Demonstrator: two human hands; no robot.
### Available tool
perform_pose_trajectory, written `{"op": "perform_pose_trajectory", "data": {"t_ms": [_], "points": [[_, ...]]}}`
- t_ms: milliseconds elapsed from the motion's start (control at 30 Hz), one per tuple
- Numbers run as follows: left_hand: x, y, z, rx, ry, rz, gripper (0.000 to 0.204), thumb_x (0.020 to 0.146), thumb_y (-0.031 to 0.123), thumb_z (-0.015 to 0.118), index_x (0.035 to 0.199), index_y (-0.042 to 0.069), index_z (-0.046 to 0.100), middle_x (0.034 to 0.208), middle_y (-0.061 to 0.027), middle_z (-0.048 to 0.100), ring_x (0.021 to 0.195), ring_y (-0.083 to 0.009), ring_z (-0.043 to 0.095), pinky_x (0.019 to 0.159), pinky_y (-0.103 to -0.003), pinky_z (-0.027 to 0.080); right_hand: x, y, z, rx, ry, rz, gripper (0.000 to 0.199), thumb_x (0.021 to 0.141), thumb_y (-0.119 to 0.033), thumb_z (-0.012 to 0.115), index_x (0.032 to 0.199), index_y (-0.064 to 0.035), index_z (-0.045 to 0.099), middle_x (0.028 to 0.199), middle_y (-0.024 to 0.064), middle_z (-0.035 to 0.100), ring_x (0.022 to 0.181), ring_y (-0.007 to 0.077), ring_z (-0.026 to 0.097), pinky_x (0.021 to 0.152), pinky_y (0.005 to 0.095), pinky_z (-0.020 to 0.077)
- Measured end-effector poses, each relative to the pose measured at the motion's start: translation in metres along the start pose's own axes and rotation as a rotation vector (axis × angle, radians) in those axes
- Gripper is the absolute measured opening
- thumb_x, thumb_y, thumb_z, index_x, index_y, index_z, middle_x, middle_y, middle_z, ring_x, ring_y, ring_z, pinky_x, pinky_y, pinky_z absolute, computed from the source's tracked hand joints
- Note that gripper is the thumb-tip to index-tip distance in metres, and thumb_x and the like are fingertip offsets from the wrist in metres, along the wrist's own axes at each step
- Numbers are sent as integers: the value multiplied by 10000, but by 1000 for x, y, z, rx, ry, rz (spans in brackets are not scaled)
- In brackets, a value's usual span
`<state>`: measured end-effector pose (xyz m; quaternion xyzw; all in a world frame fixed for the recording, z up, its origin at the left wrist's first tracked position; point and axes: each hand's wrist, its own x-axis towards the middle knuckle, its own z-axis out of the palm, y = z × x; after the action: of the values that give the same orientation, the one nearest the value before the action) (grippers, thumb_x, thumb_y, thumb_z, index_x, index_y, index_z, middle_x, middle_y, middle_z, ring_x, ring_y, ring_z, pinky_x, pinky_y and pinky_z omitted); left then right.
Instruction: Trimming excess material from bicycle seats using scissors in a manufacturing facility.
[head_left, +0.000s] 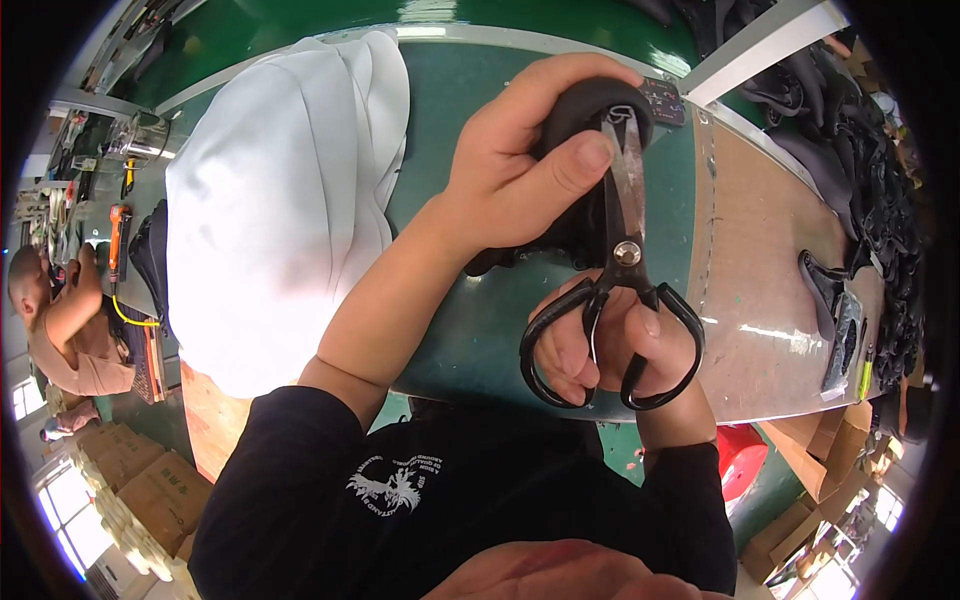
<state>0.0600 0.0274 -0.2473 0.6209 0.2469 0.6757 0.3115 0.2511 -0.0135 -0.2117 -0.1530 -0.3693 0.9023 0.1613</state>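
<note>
The person's black sleeves (440, 500) fill the near edge, both forearms rising from them toward the green worktable (470, 300). Spread on that table, off to the left of the hands, lies a big heap of white fabric (280, 200), and beyond the table's right end is a dark pile of black pieces (860, 170).

Over the table's middle the left hand (520, 170) is curled tight around a rounded black piece (590, 110), thumb pressed along its side, holding it up off the surface. Just below it the right hand (610, 345) has its fingers threaded through the black loops of a pair of scissors (620, 290), closed around the handles. The scissors stand nearly upright in the view: handles toward the person, blades pointing away, up into the black piece, where the tips meet its edge. The blades lie almost together; whether they bite material I cannot tell.

A person sits at the table's far left end.
</note>
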Motion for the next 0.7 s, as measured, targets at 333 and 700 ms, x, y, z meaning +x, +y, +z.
{"op": "perform_pose_trajectory", "data": {"t_ms": [333, 700], "points": [[0, -4, 2, 28, -9, 89, 603, 1068, 425, 561, 1412, -60, 462, 1114, -196, 665, 972, -221, 689, 843, -337, 582, 6, 9, -13, -72, -60, -21, 745, 881, -777, 612, 609, -96, 482, 504, -5, 443, 400, 118, 432, 392, 232, 362], [6, -4, -1, -51, 129, 34, 400, 1075, 179, 582, 1426, 8, 495, 1138, -76, 665, 990, -117, 629, 896, -254, 506, -3, 9, -19, -215, 93, -66, 465, 903, -414, 746, 707, -32, 567, 563, 24, 501, 473, 127, 493, 453, 259, 381]]}}
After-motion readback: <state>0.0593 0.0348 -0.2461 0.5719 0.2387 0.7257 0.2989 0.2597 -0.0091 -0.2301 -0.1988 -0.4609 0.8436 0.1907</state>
